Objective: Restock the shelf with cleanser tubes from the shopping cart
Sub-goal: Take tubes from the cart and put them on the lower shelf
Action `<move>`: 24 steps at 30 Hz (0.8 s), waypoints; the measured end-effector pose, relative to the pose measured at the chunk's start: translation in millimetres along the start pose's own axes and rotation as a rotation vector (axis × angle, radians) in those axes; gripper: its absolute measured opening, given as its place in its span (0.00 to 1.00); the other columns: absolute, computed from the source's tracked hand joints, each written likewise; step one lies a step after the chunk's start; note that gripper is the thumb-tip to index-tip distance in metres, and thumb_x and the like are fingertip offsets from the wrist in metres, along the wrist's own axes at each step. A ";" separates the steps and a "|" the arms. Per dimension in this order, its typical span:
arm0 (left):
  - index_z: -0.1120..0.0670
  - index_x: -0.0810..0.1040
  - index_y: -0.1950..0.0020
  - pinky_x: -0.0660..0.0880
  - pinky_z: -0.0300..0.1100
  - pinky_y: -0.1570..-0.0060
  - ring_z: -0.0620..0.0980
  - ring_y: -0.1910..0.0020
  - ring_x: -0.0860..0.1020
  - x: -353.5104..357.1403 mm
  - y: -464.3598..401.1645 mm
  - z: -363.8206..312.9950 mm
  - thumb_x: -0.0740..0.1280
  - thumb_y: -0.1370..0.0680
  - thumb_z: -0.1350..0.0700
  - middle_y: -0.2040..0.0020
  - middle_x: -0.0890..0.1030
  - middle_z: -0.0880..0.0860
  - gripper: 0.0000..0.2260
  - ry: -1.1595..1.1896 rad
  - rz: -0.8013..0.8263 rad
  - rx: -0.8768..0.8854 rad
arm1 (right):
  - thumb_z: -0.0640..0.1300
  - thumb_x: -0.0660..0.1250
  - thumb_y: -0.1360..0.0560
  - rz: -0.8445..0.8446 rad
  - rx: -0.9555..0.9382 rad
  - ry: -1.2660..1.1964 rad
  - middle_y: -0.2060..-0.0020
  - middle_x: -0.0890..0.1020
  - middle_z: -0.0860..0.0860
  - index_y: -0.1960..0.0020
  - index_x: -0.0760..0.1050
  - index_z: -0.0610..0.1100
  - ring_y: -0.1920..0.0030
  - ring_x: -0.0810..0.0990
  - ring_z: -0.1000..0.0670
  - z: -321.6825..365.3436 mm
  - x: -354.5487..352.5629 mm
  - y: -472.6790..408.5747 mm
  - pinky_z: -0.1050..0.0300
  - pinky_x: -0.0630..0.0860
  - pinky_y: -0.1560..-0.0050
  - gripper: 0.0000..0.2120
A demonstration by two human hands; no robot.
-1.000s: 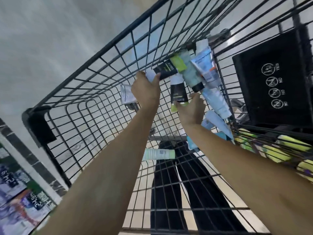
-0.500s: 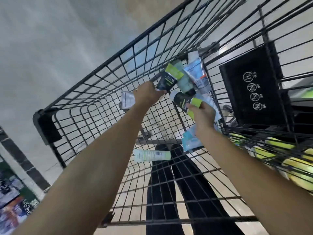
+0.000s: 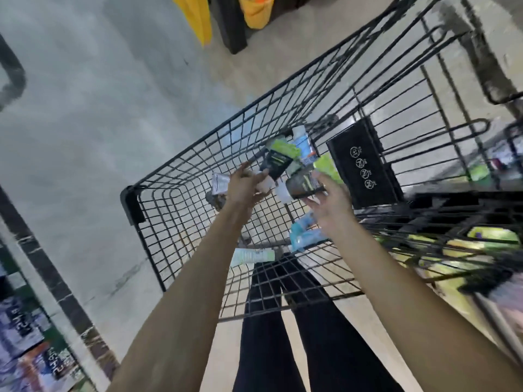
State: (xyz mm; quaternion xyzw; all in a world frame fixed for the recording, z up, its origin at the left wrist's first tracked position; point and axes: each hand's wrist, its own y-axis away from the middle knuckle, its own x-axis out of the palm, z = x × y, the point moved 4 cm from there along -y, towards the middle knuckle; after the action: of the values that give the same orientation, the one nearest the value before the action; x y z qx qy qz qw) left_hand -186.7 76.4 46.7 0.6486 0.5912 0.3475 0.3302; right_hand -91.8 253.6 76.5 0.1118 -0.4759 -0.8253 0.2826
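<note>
Both my hands are inside the black wire shopping cart (image 3: 181,165). My left hand (image 3: 246,183) grips a black tube with a green end (image 3: 276,161) by its white cap. My right hand (image 3: 329,206) holds another black and green cleanser tube (image 3: 307,183), lifted off the cart floor. Behind them a white and blue tube (image 3: 304,144) leans in the cart's far corner. Light blue tubes (image 3: 302,233) lie under my right wrist. A pale green tube (image 3: 252,256) lies alone on the cart floor. A small white tube (image 3: 220,183) sits left of my left hand.
A black child-seat flap with warning icons (image 3: 365,165) stands at the cart's right. Yellow-green packages (image 3: 467,250) fill a basket at the right. A shelf edge with printed packs (image 3: 31,349) is at the lower left. Yellow objects (image 3: 257,9) stand on the floor beyond.
Both hands have risen from the tube pile, each bringing up a black and green tube. The view has swung upward and away from the cart's far corner.
</note>
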 end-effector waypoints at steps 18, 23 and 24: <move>0.58 0.73 0.34 0.75 0.57 0.44 0.60 0.46 0.81 20.9 314.6 -82.3 0.68 0.34 0.71 0.43 0.83 0.63 0.28 -0.030 0.483 0.292 | 0.26 0.72 0.29 0.382 -0.395 0.153 0.46 0.87 0.46 0.34 0.75 0.48 0.44 0.86 0.43 109.5 -29.5 305.4 0.39 0.80 0.39 0.28; 0.57 0.76 0.34 0.77 0.54 0.48 0.63 0.44 0.82 22.3 356.8 -72.0 0.69 0.32 0.70 0.41 0.83 0.65 0.27 -0.070 0.580 0.347 | 0.27 0.71 0.26 0.308 -0.456 -0.098 0.45 0.87 0.42 0.39 0.77 0.46 0.48 0.86 0.43 97.6 -63.5 361.4 0.43 0.81 0.46 0.21; 0.57 0.75 0.33 0.78 0.53 0.50 0.63 0.44 0.82 23.7 366.7 -69.7 0.70 0.31 0.68 0.42 0.83 0.65 0.27 -0.098 0.603 0.365 | 0.28 0.70 0.25 0.290 -0.460 -0.153 0.45 0.87 0.42 0.39 0.78 0.44 0.50 0.87 0.44 92.2 -72.1 369.4 0.45 0.82 0.48 0.19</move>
State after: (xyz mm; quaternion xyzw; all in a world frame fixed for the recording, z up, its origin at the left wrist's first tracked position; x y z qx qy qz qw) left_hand -46.9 70.8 393.5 0.8582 0.4091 0.2862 0.1195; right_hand 58.1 218.4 432.1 -0.0874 -0.3070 -0.8686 0.3789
